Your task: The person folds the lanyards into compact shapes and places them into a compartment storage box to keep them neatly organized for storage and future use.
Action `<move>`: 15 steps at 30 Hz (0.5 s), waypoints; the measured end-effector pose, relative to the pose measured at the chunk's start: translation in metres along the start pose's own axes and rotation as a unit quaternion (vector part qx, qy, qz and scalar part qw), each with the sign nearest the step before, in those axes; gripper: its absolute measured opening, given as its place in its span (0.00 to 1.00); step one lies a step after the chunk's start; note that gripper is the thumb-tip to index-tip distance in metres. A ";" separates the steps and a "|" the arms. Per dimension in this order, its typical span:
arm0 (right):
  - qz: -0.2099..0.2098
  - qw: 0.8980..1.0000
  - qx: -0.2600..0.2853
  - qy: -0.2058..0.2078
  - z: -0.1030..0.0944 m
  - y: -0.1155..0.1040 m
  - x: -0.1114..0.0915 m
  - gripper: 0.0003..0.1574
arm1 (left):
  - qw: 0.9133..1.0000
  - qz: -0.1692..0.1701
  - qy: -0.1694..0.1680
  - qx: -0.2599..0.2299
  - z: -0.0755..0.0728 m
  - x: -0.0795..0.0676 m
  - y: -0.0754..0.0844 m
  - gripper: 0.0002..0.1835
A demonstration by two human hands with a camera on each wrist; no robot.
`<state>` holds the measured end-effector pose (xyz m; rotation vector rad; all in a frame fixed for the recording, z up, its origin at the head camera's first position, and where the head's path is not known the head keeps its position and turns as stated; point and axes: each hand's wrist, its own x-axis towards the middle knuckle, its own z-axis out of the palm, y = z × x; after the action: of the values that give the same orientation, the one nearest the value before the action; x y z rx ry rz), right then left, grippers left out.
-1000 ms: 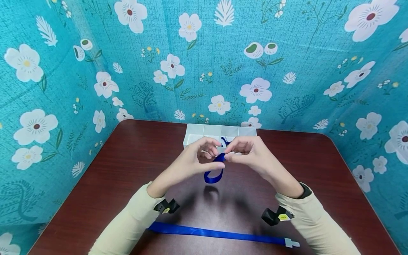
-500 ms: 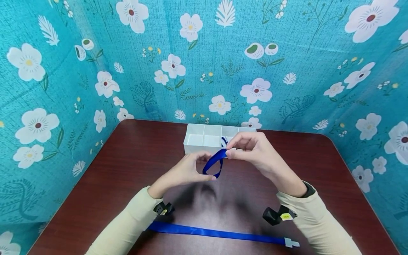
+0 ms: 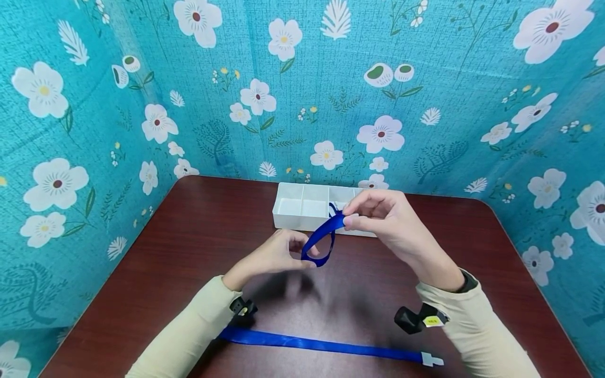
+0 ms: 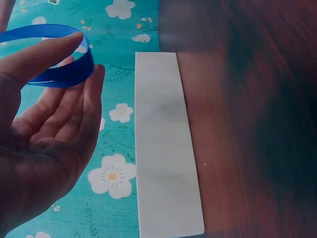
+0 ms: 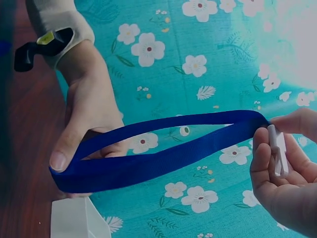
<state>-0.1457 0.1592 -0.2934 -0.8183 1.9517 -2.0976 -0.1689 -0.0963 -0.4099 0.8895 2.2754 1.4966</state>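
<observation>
A blue lanyard loop (image 3: 323, 230) hangs in the air between my two hands, with a white plastic clip (image 5: 278, 151) at its right end. My right hand (image 3: 389, 223) pinches that end between thumb and fingers, the clip lying against the curled fingers. At the other end, my left hand (image 3: 271, 254) holds the loop's bend between its thumb and curved fingers, seen also in the left wrist view as a bent blue band (image 4: 74, 72). A second blue lanyard (image 3: 321, 346) lies flat across the near table, its white clip (image 3: 431, 359) pointing right.
Behind the hands, a white divided box (image 3: 298, 222) stands near the table's back edge. A blue strap (image 3: 333, 209) is inside one compartment. Floral teal cloth (image 3: 302, 105) surrounds the dark red-brown table (image 3: 189, 226) at the back and sides.
My left hand has come down and left from beside my right hand. My right hand has moved up and to the right, and the loop is drawn out longer. The lanyard on the table is unmoved.
</observation>
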 end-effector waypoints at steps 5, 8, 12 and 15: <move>-0.003 1.000 0.000 0.015 -0.008 -0.002 -0.005 0.09 | 1.000 -0.018 0.002 -0.020 -0.002 -0.002 -0.003 0.06; 0.000 1.000 0.003 0.025 -0.014 -0.002 -0.009 0.09 | 0.999 -0.028 0.009 -0.024 -0.005 -0.004 -0.005 0.07; -0.003 0.999 0.016 0.033 -0.024 0.000 -0.016 0.11 | 0.999 -0.027 0.018 -0.027 -0.008 -0.007 -0.007 0.09; -0.008 0.999 0.020 0.037 -0.031 0.002 -0.020 0.13 | 0.999 -0.022 0.024 -0.024 -0.011 -0.010 -0.007 0.10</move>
<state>-0.1447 0.1956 -0.3009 -0.7611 1.9374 -2.1982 -0.1698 -0.1125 -0.4119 0.7937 2.2672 1.5619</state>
